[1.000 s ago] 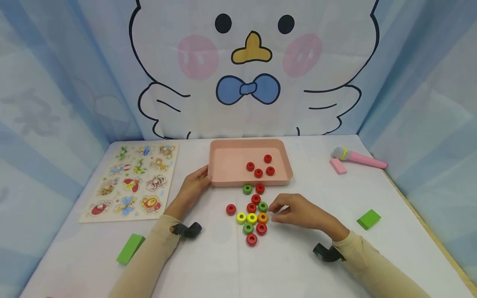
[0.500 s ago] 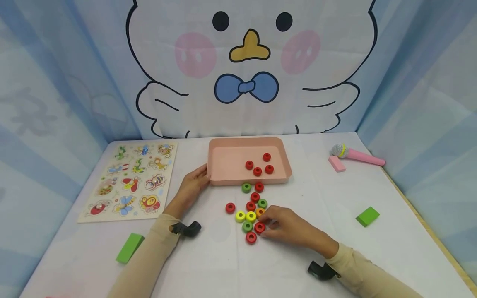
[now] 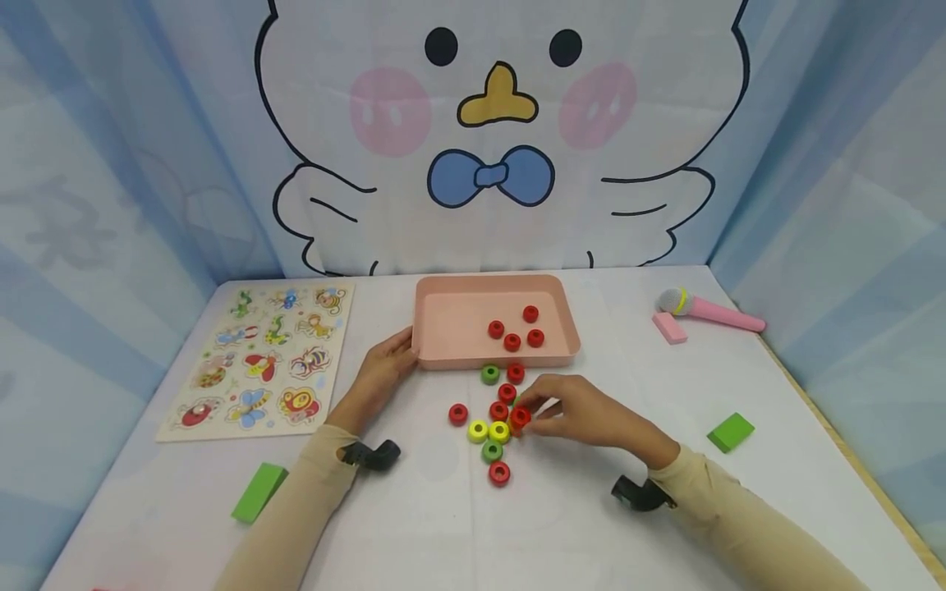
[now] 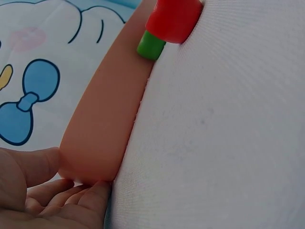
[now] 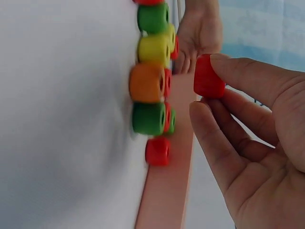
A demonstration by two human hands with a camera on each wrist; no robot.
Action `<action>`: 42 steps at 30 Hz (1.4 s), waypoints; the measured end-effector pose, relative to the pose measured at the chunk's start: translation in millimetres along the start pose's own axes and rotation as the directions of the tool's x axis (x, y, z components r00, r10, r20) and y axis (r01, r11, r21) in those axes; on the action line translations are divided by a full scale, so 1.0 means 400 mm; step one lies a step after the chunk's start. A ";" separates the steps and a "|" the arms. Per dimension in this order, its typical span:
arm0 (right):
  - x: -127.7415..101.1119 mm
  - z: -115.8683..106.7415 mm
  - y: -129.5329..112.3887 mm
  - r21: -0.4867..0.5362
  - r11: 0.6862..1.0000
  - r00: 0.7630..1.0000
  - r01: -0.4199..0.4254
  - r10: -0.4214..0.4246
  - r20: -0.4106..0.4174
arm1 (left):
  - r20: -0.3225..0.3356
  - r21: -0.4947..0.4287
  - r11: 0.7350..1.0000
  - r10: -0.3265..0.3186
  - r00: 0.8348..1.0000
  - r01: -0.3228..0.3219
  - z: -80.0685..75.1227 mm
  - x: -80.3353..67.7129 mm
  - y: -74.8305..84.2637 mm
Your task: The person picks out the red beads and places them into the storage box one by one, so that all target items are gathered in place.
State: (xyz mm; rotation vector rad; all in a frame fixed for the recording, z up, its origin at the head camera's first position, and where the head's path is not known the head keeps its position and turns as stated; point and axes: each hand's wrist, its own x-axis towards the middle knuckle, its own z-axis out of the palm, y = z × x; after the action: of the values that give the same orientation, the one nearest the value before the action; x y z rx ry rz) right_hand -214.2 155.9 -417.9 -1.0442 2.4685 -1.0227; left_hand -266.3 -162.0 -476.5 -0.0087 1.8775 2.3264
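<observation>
My right hand [image 3: 584, 410] pinches a red bead [image 5: 208, 76] between thumb and fingers, lifted above the loose beads in the right wrist view. Beneath and beside it on the cloth lie red, green, yellow and orange beads, among them a yellow bead [image 3: 478, 431], a green bead [image 3: 491, 451] and an orange bead [image 5: 146, 83]. My left hand [image 3: 380, 373] holds the near left corner of the pink tray [image 3: 454, 316]; in the left wrist view the thumb is at the rim and the fingers are curled against the side. Several red beads [image 3: 512, 342] lie in the tray's right half.
To the left lies a puzzle board [image 3: 259, 361] with insect pictures, with a green block [image 3: 259, 492] nearer me. On the right are a pink toy microphone [image 3: 713, 312], a pink block [image 3: 669, 328] and another green block [image 3: 731, 432]. A printed curtain [image 3: 491, 230] stands behind.
My right hand reached down to the beads, took the red bead beside the orange one and raised it forward toward the tray. My left hand has stayed at the tray's corner.
</observation>
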 end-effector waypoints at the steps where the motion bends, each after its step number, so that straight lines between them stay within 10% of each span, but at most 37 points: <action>1: 0.013 -0.009 0.004 0.002 1.000 1.000 -0.002 0.002 -0.005 | -0.002 0.002 1.000 -0.003 1.000 0.003 -0.001 0.000 0.000; 20: 0.319 -0.041 0.061 -0.074 0.981 0.984 -0.177 0.176 -0.029 | -0.007 -0.009 1.000 -0.005 1.000 0.005 -0.001 -0.010 -0.028; 42: 0.375 -0.017 0.059 -0.142 0.956 0.966 -0.258 0.257 -0.029 | -0.009 0.020 1.000 0.024 1.000 -0.024 0.001 -0.003 -0.014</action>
State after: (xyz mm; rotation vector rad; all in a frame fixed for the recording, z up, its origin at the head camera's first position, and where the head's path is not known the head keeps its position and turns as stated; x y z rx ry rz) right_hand -335.3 64.4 -426.3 -0.7282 2.6324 -0.7810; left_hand -264.3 -160.4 -481.6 0.0058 1.9158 2.3266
